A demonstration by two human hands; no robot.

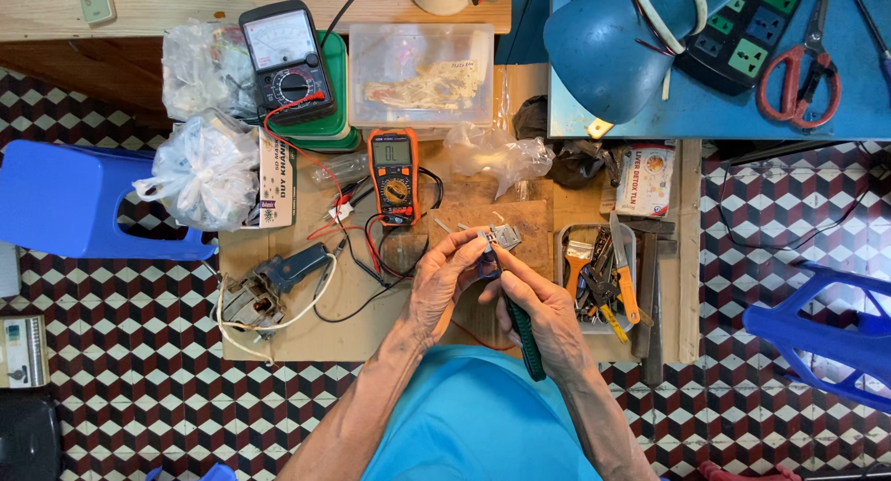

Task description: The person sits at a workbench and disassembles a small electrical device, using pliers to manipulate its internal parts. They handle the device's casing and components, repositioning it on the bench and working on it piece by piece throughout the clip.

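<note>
A small metal part (494, 240) is pinched between the fingers of the left hand (444, 281) above the middle of the wooden bench (306, 337). A dark green-handled tool (522, 337) is gripped in the closed right hand (546, 314), its tip brought against the part. Just beyond the hands, an orange digital multimeter (393, 175) lies on the bench. A tray of hand tools (601, 272) sits just beside the right hand.

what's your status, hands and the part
Left hand pinching small metal part. Right hand on green-handled tool, tip at the part. Orange multimeter and its leads close behind, not blocking.
</note>
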